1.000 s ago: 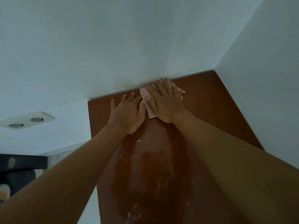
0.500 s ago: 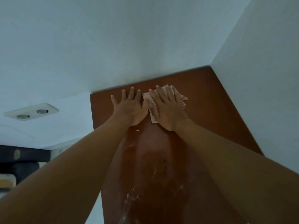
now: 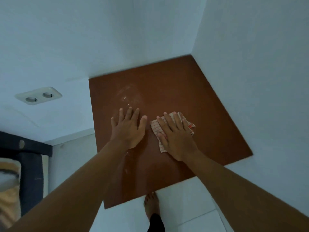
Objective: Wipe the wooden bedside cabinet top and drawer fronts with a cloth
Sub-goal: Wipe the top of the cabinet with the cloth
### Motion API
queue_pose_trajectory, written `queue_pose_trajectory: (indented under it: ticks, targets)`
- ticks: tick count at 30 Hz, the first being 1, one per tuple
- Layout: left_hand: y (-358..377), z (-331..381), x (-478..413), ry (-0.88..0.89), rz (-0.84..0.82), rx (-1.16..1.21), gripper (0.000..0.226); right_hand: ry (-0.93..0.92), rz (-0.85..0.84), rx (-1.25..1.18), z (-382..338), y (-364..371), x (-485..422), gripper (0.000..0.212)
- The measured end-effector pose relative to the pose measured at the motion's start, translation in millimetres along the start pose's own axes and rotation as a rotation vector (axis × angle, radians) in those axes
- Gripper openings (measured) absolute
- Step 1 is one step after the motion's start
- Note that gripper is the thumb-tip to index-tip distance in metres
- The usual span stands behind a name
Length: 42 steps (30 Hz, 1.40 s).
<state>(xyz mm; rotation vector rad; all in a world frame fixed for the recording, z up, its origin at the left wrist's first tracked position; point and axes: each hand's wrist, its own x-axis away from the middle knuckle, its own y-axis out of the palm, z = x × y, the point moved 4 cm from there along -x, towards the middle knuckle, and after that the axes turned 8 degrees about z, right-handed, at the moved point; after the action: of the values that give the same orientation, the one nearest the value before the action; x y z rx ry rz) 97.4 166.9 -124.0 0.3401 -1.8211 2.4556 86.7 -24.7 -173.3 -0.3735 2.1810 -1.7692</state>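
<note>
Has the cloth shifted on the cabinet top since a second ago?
Yes. The cloth, under the right hand, has come back from the cabinet top's rear edge at the wall toward its middle.

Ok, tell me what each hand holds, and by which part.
Nothing is gripped. The right hand presses the checked cloth onto the cabinet top, straight fingers across its middle; the left hand lies flat on wood.
</note>
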Motion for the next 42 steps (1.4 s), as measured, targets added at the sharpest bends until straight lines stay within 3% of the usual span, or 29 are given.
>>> queue_pose_trajectory:
  ticks: [8,15,19,22,24,29,33,38,42]
  targets:
    - [8.8,10.7,105.6,-0.020,0.017,0.076,0.065,-0.058,0.112,0.003,5.7,-13.1,142.0,0.052]
    - [17.8,7.7,154.3,-0.023,0.028,0.086,0.064,0.067,0.093,-0.134,24.8,-8.3,267.7,0.090]
    - [11.1,-2.1,157.6,-0.046,0.026,0.078,0.076,0.071,0.029,-0.188,34.8,-17.4,298.0,0.090]
    - [-4.5,-7.0,152.1,-0.057,0.040,0.083,0.084,-0.034,0.130,-0.273,19.2,-41.1,259.8,0.058]
    - [-15.9,-11.7,142.7,-0.068,0.051,0.089,0.084,-0.038,0.227,-0.347,2.7,-64.0,210.4,0.047]
    - [-44.0,-33.0,97.7,-0.069,0.098,0.095,0.083,0.004,0.322,-0.429,-39.6,-98.1,62.5,0.043]
    - [-64.7,-59.9,44.4,-0.070,0.091,0.074,0.070,0.040,0.235,-0.434,-67.5,-90.8,-61.0,0.045]
    - [-76.2,-97.7,-33.8,-0.055,0.051,0.099,0.064,0.012,0.264,-0.413,-90.5,-69.8,-185.6,0.043]
    - [-77.5,-117.9,-96.0,-0.038,0.043,0.101,0.063,-0.043,0.120,-0.273,-92.1,-34.1,-261.7,0.045]
